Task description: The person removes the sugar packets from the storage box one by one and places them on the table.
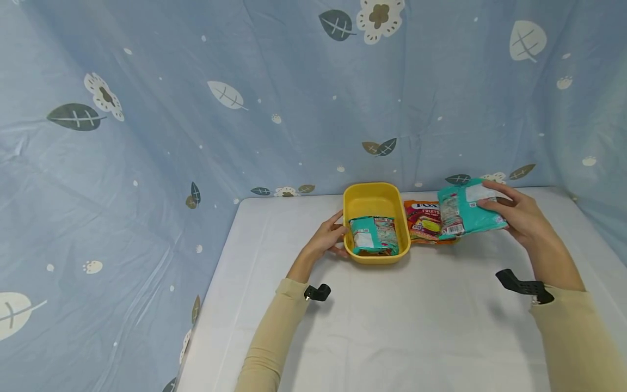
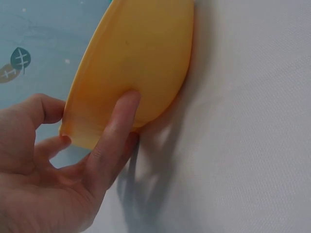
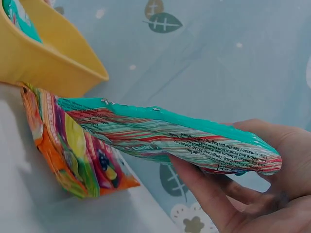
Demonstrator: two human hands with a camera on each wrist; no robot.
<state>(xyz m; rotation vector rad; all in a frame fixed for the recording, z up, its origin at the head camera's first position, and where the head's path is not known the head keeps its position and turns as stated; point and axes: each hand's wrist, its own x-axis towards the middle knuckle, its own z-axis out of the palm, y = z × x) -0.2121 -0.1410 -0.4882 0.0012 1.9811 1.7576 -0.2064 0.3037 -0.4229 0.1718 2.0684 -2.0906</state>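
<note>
A yellow plastic container (image 1: 372,191) stands on the table. My left hand (image 1: 327,237) holds its left side, with fingers spread along the outer wall (image 2: 150,58) and fingertips at the rim. Inside the container, toward its near end, lies a turquoise packet (image 1: 374,235). My right hand (image 1: 526,215) pinches a second turquoise packet (image 1: 470,209) by its right end, thumb on one face and fingers on the other. That packet is tilted and overlaps an orange Fox's fruit candy bag (image 1: 423,220) lying right of the container.
The white-covered table (image 1: 392,321) extends toward me. Behind it and on the left hangs a blue curtain (image 1: 294,109) with leaf and flower prints, close to the container's far side. Black camera mounts (image 1: 318,292) sit on both wrists.
</note>
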